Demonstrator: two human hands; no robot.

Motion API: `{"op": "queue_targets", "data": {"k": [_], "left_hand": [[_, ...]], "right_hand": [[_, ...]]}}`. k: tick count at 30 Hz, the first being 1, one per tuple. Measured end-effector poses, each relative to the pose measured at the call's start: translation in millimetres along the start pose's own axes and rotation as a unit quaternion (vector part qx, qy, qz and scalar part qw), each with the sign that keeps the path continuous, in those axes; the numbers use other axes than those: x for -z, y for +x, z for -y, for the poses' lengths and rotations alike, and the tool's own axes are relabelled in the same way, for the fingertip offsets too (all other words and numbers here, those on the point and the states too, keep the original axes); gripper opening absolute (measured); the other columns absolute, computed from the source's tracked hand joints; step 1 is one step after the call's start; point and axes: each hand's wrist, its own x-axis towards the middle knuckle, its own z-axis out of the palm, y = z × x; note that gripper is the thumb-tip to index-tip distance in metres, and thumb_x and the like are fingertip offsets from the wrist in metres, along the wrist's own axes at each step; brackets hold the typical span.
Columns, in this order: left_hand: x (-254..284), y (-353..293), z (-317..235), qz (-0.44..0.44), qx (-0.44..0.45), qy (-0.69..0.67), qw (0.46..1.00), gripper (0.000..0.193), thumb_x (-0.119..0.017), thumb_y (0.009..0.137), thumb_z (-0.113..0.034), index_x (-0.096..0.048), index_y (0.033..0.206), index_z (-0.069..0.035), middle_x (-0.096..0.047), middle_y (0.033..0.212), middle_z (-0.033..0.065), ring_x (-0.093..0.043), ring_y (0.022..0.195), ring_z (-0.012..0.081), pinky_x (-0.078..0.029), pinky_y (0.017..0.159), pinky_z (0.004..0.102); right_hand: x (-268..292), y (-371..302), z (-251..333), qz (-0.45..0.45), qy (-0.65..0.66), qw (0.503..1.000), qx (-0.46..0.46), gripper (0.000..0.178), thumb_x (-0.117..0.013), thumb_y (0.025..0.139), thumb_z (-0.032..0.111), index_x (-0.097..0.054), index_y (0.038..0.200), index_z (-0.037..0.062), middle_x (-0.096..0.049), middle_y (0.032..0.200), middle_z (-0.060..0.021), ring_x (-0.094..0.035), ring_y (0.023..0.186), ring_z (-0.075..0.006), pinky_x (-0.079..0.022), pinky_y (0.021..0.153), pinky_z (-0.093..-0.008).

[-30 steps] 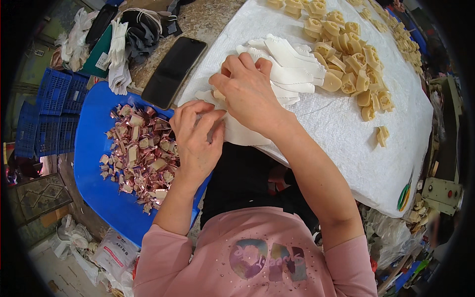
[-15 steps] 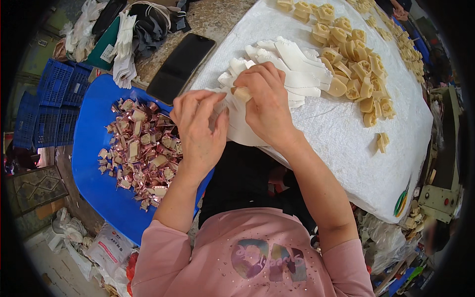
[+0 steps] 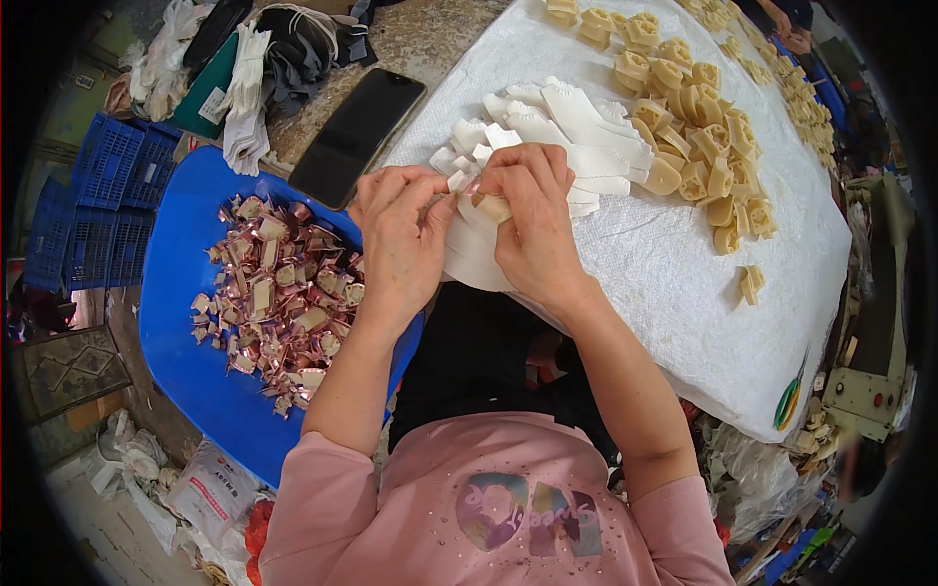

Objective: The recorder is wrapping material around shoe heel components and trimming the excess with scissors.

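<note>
My left hand and my right hand meet at the near left corner of a white-covered work surface. A small beige moulded piece shows under my right fingers, which grip it. My left fingers pinch at its other side, beside a small white tab; what exactly they hold is partly hidden. Below the hands, a smooth white sheet piece hangs over the corner. Fanned-out white cut pieces with notched ends lie just beyond, touching a heap of beige moulded pieces.
A blue tub on my left holds many shiny pink-and-beige pieces. Behind it lies a black phone; blue crates stand farther left. Green-and-orange-handled scissors hang at the right edge. Another person's hand shows far right.
My left fingers have curled in, and both hands have come closer together around the beige piece. My right hand has dropped slightly toward me.
</note>
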Motion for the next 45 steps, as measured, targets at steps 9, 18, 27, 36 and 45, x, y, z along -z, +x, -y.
{"op": "queue_targets", "data": {"k": [9,18,27,36,45], "left_hand": [[-4,1,6,-0.038,-0.049,0.091,0.994,0.014,-0.067,0.07,-0.007,-0.062,0.082,-0.007,-0.058,0.089,0.0027,-0.048,0.095,0.025,-0.032,0.085,0.0399],[-7,1,-16,-0.074,-0.058,0.064,0.994,0.025,-0.063,0.074,-0.009,-0.06,0.099,-0.004,-0.053,0.099,0.012,-0.046,0.097,0.029,-0.031,0.086,0.0416],[-55,-34,-89,0.23,-0.215,-0.199,0.928,0.032,-0.06,0.077,-0.006,-0.059,0.108,0.001,-0.052,0.079,0.0128,-0.052,0.065,0.0294,-0.043,0.058,0.0358],[-68,-49,-93,0.304,0.221,-0.464,0.802,0.036,-0.039,0.098,-0.024,-0.056,0.112,0.004,-0.049,0.062,-0.0008,-0.039,0.051,0.0029,-0.027,0.043,0.0162],[-69,-49,-91,0.305,0.239,-0.473,0.791,0.036,-0.039,0.098,-0.023,-0.055,0.111,0.007,-0.052,0.066,0.002,-0.041,0.052,0.0045,-0.029,0.043,0.0181]], "right_hand": [[25,-32,-4,-0.175,0.14,0.973,-0.052,0.027,-0.047,0.066,-0.016,-0.051,0.084,0.0032,-0.053,0.089,-0.0103,-0.051,0.078,-0.0236,-0.042,0.074,-0.03],[132,-53,-13,-0.309,0.056,0.949,-0.031,0.014,-0.053,0.082,-0.006,-0.047,0.089,0.0043,-0.056,0.09,-0.0102,-0.051,0.083,-0.0183,-0.042,0.075,-0.0306],[141,-63,14,-0.031,0.054,0.998,0.003,0.032,-0.056,0.058,-0.006,-0.055,0.089,0.0044,-0.055,0.089,-0.0114,-0.05,0.085,-0.0316,-0.041,0.073,-0.0372],[225,-147,-84,-0.227,-0.314,0.873,-0.297,0.027,-0.065,0.079,0.008,-0.059,0.104,0.0031,-0.056,0.098,-0.0108,-0.052,0.096,-0.0243,-0.045,0.077,-0.0337],[192,-148,-74,-0.275,-0.061,0.909,-0.307,0.025,-0.064,0.081,0.008,-0.059,0.105,0.0032,-0.062,0.079,-0.0063,-0.056,0.069,-0.0126,-0.046,0.061,-0.0262]]}}
